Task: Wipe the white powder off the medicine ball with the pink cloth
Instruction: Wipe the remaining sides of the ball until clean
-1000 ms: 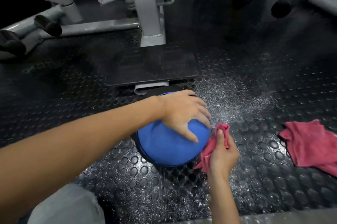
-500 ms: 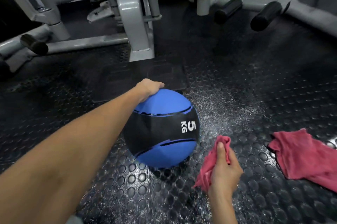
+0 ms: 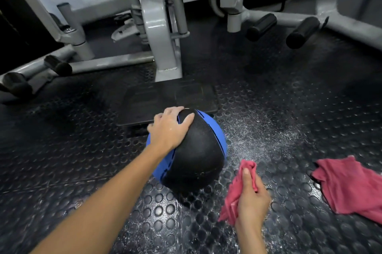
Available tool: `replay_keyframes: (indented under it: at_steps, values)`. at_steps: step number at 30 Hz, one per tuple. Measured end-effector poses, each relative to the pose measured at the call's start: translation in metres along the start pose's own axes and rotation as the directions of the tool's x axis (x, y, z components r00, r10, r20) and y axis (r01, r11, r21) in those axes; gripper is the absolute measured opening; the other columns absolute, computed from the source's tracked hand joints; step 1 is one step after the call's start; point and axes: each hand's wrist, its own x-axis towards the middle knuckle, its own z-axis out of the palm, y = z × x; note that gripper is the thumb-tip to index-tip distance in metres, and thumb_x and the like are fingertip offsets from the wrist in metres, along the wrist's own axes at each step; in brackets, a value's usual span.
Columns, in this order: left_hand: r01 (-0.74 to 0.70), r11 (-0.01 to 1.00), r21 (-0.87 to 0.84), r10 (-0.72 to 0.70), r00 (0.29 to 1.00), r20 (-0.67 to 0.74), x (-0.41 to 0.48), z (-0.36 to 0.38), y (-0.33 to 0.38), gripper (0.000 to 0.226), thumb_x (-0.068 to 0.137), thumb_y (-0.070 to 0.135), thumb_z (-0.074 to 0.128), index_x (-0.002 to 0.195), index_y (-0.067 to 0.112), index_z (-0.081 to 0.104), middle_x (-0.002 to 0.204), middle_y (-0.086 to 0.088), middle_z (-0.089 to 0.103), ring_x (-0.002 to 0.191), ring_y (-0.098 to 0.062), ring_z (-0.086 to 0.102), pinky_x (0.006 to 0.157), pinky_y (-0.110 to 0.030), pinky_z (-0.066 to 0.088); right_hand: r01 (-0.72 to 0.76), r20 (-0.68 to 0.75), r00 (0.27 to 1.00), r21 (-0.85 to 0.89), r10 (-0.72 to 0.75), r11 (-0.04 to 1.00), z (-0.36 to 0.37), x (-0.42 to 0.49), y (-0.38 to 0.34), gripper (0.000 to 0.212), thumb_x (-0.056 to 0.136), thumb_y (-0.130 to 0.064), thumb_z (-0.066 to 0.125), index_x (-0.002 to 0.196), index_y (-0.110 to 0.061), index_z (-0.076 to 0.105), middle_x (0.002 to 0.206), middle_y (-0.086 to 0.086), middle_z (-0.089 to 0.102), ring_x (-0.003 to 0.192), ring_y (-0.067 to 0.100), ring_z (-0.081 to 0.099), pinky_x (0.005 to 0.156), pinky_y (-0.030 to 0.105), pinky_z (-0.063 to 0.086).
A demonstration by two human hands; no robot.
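The blue and black medicine ball (image 3: 196, 154) sits on the studded rubber floor in the middle of the head view, its black band turned towards me. My left hand (image 3: 168, 129) lies over the ball's upper left side, fingers spread on it. My right hand (image 3: 251, 197) grips a bunched pink cloth (image 3: 235, 189) just to the right of the ball, a short gap away from it. White powder (image 3: 260, 135) is scattered on the floor to the ball's right.
A second pink cloth (image 3: 349, 185) lies flat on the floor at the right. Grey gym machine frames (image 3: 163, 42) with black padded rollers (image 3: 301, 32) stand behind the ball. A dark flat plate (image 3: 165, 100) lies just beyond it.
My left hand has rolled the ball, so the black band faces me and the "5 KG" print has gone out of sight. My right hand stays beside the ball with the cloth.
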Motion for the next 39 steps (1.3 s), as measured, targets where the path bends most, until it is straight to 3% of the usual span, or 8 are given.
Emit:
replay_keyframes:
  at_steps: [9,13,16,21,28,32,34,39]
  values:
    - [0.134,0.952,-0.275,-0.204,0.948,-0.245,-0.072,-0.030,-0.069,0.035,0.089,0.050,0.044,0.110,0.024,0.057,0.117,-0.003,0.053,0.115,-0.026,0.045,0.100,-0.045,0.033,0.019,0.156,0.988,-0.023,-0.015,1.000,0.007,-0.006,-0.017,0.010,0.086,-0.035,0.055,0.090,-0.033,0.064,0.078,0.010,0.066,0.060,0.022,0.061,0.050,0.029,0.050]
    - [0.250,0.882,-0.399,-0.286,0.958,-0.030,-0.058,-0.039,-0.089,0.060,0.076,0.057,0.027,0.120,0.029,0.058,0.135,0.002,0.050,0.126,-0.019,0.042,0.110,-0.042,0.026,0.020,0.201,0.980,-0.033,-0.013,0.999,0.006,-0.009,-0.020,0.009,0.084,-0.039,0.054,0.082,-0.035,0.062,0.076,0.010,0.067,0.060,0.023,0.061,0.053,0.032,0.053]
    - [0.381,0.773,-0.508,-0.334,0.924,0.185,-0.079,-0.028,-0.100,0.035,0.073,0.055,0.034,0.091,0.053,0.064,0.127,0.008,0.058,0.118,-0.015,0.051,0.108,-0.043,0.032,0.098,0.324,0.946,-0.189,-0.033,0.977,0.016,-0.014,-0.008,0.023,0.075,-0.055,0.052,0.084,-0.037,0.063,0.080,0.009,0.068,0.064,0.023,0.063,0.060,0.037,0.052]
    - [0.367,0.783,-0.503,-0.344,0.928,0.141,-0.102,-0.029,-0.100,0.044,0.078,0.058,0.027,0.111,0.055,0.056,0.134,0.012,0.052,0.124,-0.014,0.045,0.108,-0.044,0.031,0.383,0.362,0.900,-0.389,-0.243,0.838,0.033,-0.033,0.000,0.012,0.080,-0.049,0.055,0.090,-0.047,0.062,0.093,-0.013,0.064,0.084,0.012,0.060,0.075,0.039,0.052]
    - [0.331,0.836,-0.438,-0.312,0.943,0.117,-0.109,-0.033,-0.097,0.033,0.097,0.040,0.031,0.120,0.048,0.054,0.132,0.016,0.051,0.124,-0.012,0.043,0.100,-0.032,0.028,0.912,0.637,0.409,-0.314,-0.653,0.264,0.051,-0.060,-0.028,0.027,0.081,-0.059,0.047,0.088,-0.045,0.069,0.092,-0.028,0.061,0.077,0.007,0.043,0.062,0.013,0.036]
    - [0.311,0.837,-0.451,-0.300,0.949,0.100,-0.114,-0.032,-0.086,0.034,0.097,0.038,0.031,0.122,0.045,0.053,0.133,0.019,0.051,0.124,-0.009,0.042,0.104,-0.033,0.028,0.686,0.609,0.681,-0.339,-0.406,0.643,0.049,-0.020,-0.037,0.002,0.076,-0.055,0.058,0.078,-0.054,0.059,0.087,-0.027,0.060,0.085,0.005,0.057,0.076,0.025,0.047]
    - [0.324,0.856,-0.402,-0.311,0.945,0.100,-0.110,-0.031,-0.075,0.036,0.097,0.038,0.031,0.125,0.042,0.053,0.135,0.017,0.049,0.125,-0.011,0.042,0.104,-0.035,0.029,0.680,0.590,0.702,-0.389,-0.399,0.622,0.045,-0.019,-0.042,0.008,0.077,-0.055,0.056,0.081,-0.052,0.062,0.091,-0.025,0.062,0.086,0.007,0.059,0.077,0.028,0.049]
    - [0.372,0.850,-0.374,-0.330,0.928,0.173,-0.089,-0.033,-0.071,0.037,0.092,0.042,0.034,0.122,0.041,0.056,0.135,0.006,0.053,0.123,-0.020,0.046,0.103,-0.037,0.033,0.982,0.754,0.160,-0.190,-0.637,0.022,0.051,-0.094,-0.032,0.019,0.083,-0.050,0.052,0.085,-0.041,0.068,0.089,-0.022,0.065,0.072,0.013,0.051,0.055,0.023,0.042]
